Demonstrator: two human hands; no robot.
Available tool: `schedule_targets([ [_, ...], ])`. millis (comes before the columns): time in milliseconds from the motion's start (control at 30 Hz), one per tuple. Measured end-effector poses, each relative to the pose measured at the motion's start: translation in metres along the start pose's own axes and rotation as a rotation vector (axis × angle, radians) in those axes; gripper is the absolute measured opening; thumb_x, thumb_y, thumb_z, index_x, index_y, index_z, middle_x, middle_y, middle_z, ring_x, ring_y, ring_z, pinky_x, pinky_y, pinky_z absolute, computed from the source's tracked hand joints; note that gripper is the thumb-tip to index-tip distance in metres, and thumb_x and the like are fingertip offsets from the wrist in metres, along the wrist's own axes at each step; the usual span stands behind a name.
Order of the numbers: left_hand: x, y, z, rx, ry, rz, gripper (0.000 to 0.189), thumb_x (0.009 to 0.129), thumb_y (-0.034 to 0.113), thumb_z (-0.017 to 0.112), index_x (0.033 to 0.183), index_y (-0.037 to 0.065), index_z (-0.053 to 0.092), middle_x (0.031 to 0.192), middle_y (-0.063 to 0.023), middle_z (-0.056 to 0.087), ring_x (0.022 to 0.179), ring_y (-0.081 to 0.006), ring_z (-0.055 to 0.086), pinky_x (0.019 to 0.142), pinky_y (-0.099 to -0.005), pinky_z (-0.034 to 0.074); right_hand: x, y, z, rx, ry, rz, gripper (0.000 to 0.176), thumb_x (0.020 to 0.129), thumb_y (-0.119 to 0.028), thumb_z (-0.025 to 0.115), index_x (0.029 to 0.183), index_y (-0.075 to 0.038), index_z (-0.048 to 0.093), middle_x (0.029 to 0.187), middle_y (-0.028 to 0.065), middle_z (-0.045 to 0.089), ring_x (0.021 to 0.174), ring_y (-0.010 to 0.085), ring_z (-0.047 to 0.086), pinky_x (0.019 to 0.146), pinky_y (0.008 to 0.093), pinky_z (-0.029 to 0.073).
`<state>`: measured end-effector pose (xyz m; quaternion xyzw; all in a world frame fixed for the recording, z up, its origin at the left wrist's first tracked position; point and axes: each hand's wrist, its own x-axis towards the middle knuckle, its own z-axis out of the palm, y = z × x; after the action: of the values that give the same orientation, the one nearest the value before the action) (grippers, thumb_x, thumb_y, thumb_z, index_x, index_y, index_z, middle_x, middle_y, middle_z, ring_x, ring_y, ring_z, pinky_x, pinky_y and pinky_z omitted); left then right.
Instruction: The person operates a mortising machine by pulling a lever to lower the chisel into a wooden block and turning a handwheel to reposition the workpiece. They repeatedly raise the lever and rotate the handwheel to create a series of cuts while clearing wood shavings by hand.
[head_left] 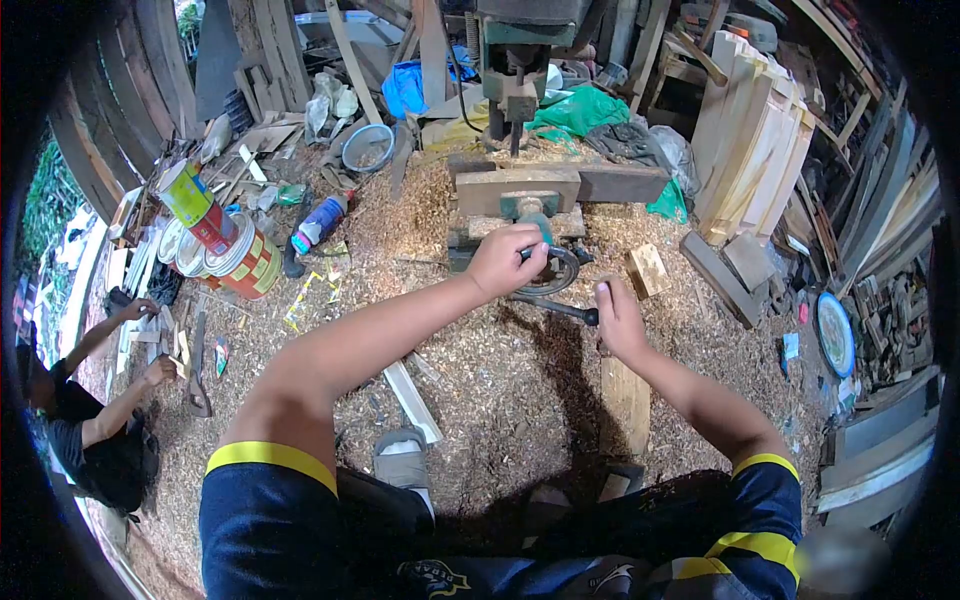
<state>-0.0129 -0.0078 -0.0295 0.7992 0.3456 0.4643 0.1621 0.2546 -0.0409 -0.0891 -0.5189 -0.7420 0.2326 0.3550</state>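
Shavings [480, 370] underfoot, paint cans [225, 240] left, block [648, 270] near right hand [620, 320]

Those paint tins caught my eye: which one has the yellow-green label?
The tilted tin topping the heap; the tins beneath it show mostly red labels or white lids.

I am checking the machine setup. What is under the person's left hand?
A dark round handwheel lies under the left hand, which closes on its upper rim. The hand covers that part, so any grip there cannot be seen.
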Motion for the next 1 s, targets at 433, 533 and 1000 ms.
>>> schedule_targets([
  [433, -0.001, -0.001, -0.001, -0.049, 0.008, -0.001, 0.028, 0.102, 0.016, 0.049, 0.08, -0.003, 0.05, 0.076, -0.0214, 0.049, 0.072, -0.0444, 0.053, 0.067, -0.0487, 0.044, 0.084, -0.085, -0.023, 0.316, 0.236, -0.199, 0.023, 0.109, -0.021, 0.049, 0.108, 0.0, 0.059, 0.092, 0.0122, 0.061, 0.085, 0.0212, 0.058, 0.077, 0.036, 0.047],
  [533, -0.001, -0.002, 0.0, -0.058, 0.024, 0.001, 0.029, 0.102, 0.016, 0.048, 0.08, -0.003, 0.049, 0.076, -0.0213, 0.049, 0.072, -0.0443, 0.053, 0.067, -0.0483, 0.044, 0.119, -0.117, -0.039, 0.343, 0.351, -0.33, 0.022, 0.109, -0.02, 0.05, 0.108, 0.0, 0.059, 0.094, 0.0109, 0.061, 0.086, 0.0194, 0.057, 0.079, 0.0347, 0.047],
  [1000, -0.003, 0.001, -0.004, -0.094, -0.007, -0.021, 0.034, 0.107, 0.017, 0.043, 0.08, -0.004, 0.049, 0.077, -0.0213, 0.048, 0.07, -0.0423, 0.051, 0.068, -0.0467, 0.043, 0.362, -0.367, -0.262, 0.91, 0.455, -0.605, 0.033, 0.103, -0.036, 0.053, 0.097, -0.006, 0.064, 0.084, 0.0056, 0.066, 0.078, 0.0178, 0.064, 0.074, 0.0357, 0.054],
])
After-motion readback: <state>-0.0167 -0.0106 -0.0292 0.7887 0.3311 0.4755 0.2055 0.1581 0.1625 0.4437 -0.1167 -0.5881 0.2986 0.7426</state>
